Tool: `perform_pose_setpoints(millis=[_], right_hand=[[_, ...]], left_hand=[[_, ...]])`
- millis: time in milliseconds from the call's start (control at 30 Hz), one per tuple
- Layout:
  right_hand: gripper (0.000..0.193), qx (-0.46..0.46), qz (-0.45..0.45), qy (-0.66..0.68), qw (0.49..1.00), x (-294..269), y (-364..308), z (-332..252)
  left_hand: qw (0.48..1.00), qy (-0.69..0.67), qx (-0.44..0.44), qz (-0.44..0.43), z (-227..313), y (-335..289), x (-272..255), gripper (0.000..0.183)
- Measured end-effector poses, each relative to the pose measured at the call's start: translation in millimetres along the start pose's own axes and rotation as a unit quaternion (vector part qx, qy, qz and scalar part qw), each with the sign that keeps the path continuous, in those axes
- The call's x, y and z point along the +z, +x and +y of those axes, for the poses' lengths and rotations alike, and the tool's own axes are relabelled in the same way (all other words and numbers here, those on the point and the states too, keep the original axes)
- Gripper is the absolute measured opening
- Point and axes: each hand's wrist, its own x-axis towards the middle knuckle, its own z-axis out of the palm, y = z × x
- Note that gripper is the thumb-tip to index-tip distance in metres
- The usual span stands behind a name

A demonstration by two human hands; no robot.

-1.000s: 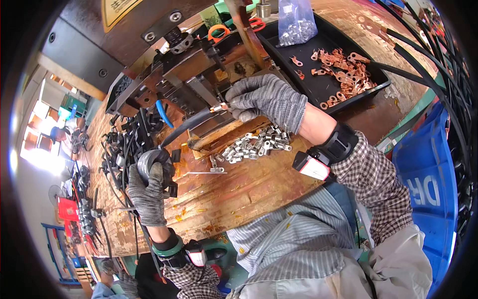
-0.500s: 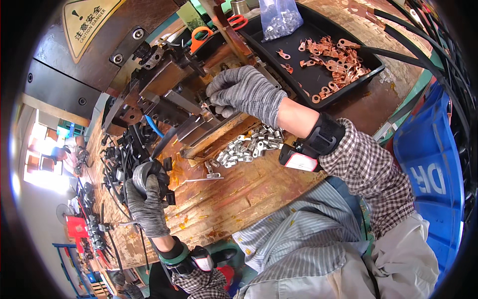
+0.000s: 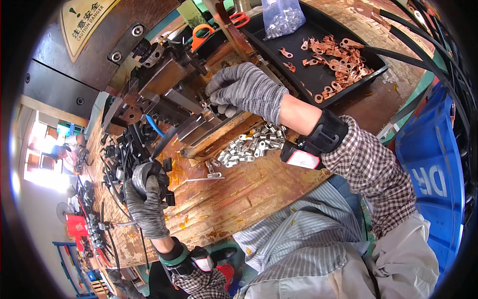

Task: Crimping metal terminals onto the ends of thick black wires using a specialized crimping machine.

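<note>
At the steel press die (image 3: 186, 99), my right hand (image 3: 249, 89) wears a grey knit glove. Its thumb and fingers are pinched together at the die's opening; a small shiny metal bit shows by the fingertips, but the fingers hide most of it. Lower left, my gloved left hand (image 3: 147, 209) is wrapped round a rounded black fitting (image 3: 144, 175). A thick black cable (image 3: 163, 143) runs between that fitting and the die. Just below the die, silver cable lugs (image 3: 254, 145) lie in a heap on the wooden bench (image 3: 239, 192).
A black tray (image 3: 286, 67) at the upper right holds copper lugs (image 3: 343, 67) and a clear bag of silver parts (image 3: 283, 20). Orange-handled scissors (image 3: 201, 35) lie behind the die. Black cables (image 3: 127, 154) crowd the left. A blue bin (image 3: 433, 164) stands right. Another person is far left.
Both hands keep their grips and places almost unchanged. The whole view has shifted very slightly.
</note>
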Motion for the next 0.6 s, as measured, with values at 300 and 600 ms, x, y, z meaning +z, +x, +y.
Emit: perform_pose_setpoints(millis=[300,600], right_hand=[[0.01,-0.01,0.01,-0.044,0.999,2,0,0],[0.02,-0.04,0.01,-0.118,0.992,-15,-16,-17]], left_hand=[[1.0,-0.005,-0.018,-0.015,-5,0,-2,0.036],[1.0,0.013,-0.004,-0.022,-4,1,-4,0.034]])
